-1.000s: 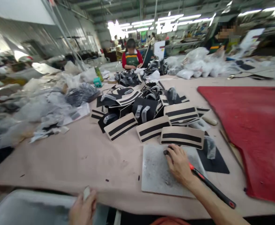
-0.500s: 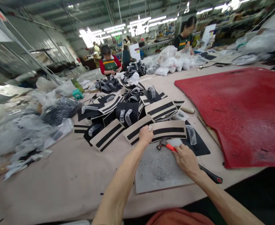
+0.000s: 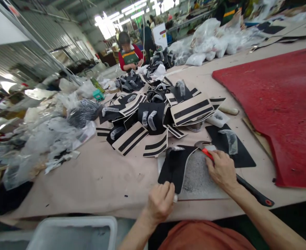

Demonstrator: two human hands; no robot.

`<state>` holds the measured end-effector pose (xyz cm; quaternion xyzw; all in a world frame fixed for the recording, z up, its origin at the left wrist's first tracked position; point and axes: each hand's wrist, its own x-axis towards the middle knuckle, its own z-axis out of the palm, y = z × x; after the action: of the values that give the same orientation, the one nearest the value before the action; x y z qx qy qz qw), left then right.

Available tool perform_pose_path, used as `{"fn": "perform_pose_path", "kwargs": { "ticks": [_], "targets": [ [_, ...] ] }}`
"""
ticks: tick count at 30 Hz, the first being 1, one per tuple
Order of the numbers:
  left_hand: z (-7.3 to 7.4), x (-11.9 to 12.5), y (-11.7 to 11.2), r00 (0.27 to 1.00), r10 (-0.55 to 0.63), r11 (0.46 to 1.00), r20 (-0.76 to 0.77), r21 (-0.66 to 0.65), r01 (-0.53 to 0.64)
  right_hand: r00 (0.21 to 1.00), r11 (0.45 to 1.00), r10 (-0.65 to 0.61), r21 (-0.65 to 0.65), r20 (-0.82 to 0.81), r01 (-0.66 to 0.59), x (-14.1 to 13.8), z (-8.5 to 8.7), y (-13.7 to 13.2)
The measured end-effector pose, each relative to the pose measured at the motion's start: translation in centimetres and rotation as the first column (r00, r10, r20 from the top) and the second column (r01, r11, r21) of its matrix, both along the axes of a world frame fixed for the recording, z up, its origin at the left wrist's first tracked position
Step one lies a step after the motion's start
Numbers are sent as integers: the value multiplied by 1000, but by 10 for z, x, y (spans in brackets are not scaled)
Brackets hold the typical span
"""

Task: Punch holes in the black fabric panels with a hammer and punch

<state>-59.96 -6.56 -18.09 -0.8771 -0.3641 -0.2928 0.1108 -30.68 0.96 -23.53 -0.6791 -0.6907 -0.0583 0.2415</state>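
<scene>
My left hand is closed on the near edge of a black shoe-upper piece with a pale rim, which lies turned black side up across the left of a grey work pad. On the pad's right part rests my right hand, fingers curled over a hammer that has a red neck, a metal head and a black handle running to the lower right. Just beyond the pad lies a heap of beige pieces with black stripes.
A big red mat covers the table's right side. Plastic bags and scraps pile up at the left. A white bin stands below the table's near edge. Another person in red with a green apron works at the far end.
My left hand took a striped piece from the heap's front and drew it back toward me, flipped black side up on the pad. My right hand stayed on the hammer.
</scene>
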Motion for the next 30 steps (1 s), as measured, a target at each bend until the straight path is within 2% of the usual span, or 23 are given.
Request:
{"fn": "perform_pose_path", "kwargs": {
  "ticks": [3, 5, 8, 10, 13, 15, 17, 19, 21, 23, 25, 27, 29, 30],
  "targets": [
    [-34, 14, -20, 996, 32, 995, -81, -95, -40, 962, 989, 109, 126, -251, -80, -16, 8, 1],
    [-43, 21, -21, 990, 67, 987, -128, -137, -84, 893, 977, 200, 146, -403, -153, -29, 23, 1],
    [-39, 32, -19, 972, 41, 969, -233, -229, -96, 814, 949, 270, -1, -515, -315, -55, 51, 0],
    [-33, 41, -19, 950, -45, 954, -309, -295, -51, 823, 913, 260, -148, -505, -380, -75, 60, -2],
    [-25, 54, -23, 925, -197, 904, -324, -425, 44, 890, 900, 202, -280, -409, -333, -103, 52, -7],
    [-20, 55, -22, 953, -241, 832, -184, -545, 105, 908, 901, 153, -323, -390, -290, -115, 38, -10],
    [-13, 46, -12, 988, -150, 771, 20, -624, 130, 889, 905, 120, -320, -443, -281, -119, 27, -13],
    [-7, 28, 8, 979, 75, 755, 192, -652, 70, 847, 900, 127, -298, -517, -317, -117, 22, -14],
    [-5, 7, 40, 899, 319, 744, 301, -667, -41, 803, 873, 163, -295, -573, -388, -115, 23, -17],
    [-10, -10, 78, 818, 433, 723, 378, -688, -65, 770, 848, 197, -288, -607, -444, -117, 26, -21],
    [-20, -20, 116, 764, 464, 674, 448, -739, 24, 739, 850, 213, -251, -639, -462, -124, 27, -27],
    [-31, -22, 146, 665, 541, 587, 515, -797, 141, 714, 850, 221, -229, -664, -475, -134, 24, -34],
    [-40, -21, 160, 557, 623, 539, 549, -817, 204, 698, 847, 221, -221, -681, -484, -143, 20, -39],
    [-43, -20, 162, 519, 646, 543, 560, -815, 203, 692, 846, 222, -217, -687, -487, -147, 18, -40]
  ]
}}
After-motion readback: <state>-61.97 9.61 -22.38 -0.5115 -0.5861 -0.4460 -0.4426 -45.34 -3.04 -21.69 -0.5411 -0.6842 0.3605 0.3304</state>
